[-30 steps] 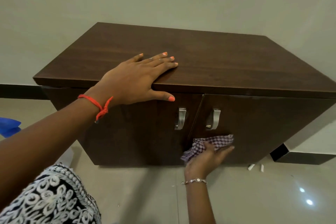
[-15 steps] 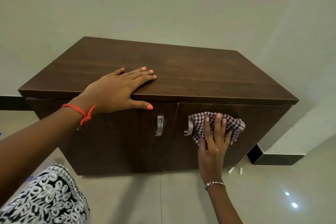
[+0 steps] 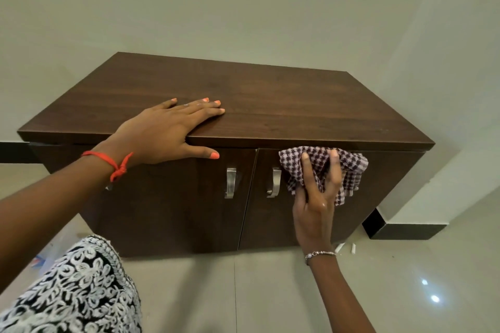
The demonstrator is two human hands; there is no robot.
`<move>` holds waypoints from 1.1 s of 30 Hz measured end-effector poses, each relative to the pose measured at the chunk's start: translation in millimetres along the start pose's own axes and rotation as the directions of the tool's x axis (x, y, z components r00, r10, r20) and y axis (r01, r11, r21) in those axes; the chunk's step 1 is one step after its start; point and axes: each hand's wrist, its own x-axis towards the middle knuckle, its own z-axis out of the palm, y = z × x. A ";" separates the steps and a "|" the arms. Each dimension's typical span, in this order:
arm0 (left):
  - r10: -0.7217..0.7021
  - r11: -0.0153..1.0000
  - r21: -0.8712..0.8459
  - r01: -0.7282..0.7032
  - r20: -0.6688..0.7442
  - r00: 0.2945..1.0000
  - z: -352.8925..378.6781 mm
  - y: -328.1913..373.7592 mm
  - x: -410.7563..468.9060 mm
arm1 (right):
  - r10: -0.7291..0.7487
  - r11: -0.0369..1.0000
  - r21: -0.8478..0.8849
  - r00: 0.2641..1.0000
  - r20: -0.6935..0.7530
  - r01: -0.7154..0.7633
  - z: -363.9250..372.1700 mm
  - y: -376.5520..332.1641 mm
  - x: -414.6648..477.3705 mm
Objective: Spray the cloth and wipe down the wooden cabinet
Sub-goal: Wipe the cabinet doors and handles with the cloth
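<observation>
Checked cloth [image 3: 324, 167] is pinned flat under the right hand [image 3: 315, 197] at centre-right, high on the cabinet [image 3: 270, 105] door, so the unwiped stretch runs rightward, while the left hand [image 3: 162, 132] lies flat on top.

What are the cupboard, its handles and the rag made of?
Cupboard: looks like dark wood or wood-look board, smooth, with grain lines showing. Handles: seemingly brushed metal, silvery and shiny. Rag: woven fabric, checked and crumpled softly.

Plain pale walls [image 3: 243, 3] meet a glossy tiled floor [image 3: 270, 292] edged by black skirting [image 3: 405, 231]; two ceiling lights reflect off the tiles.
</observation>
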 end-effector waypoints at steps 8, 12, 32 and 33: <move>-0.002 1.000 -0.001 0.002 -0.001 1.000 0.8 0.4 0.3 | -0.132 0.956 -0.254 0.988 0.080 0.149 -9.3 35.9 -16.4; -0.007 1.000 -0.006 0.007 0.000 1.000 -1.0 1.6 -0.1 | 0.233 0.972 0.000 0.970 -0.074 -0.233 -11.1 27.2 10.4; -0.011 1.000 -0.007 0.011 0.002 1.000 -0.4 1.1 1.4 | -0.204 0.968 -0.104 0.956 0.208 0.229 -26.5 75.6 -5.6; -0.011 1.000 -0.007 0.011 0.005 1.000 -0.1 0.4 1.8 | -0.261 0.937 -0.160 0.927 0.270 0.311 -30.9 89.6 -9.6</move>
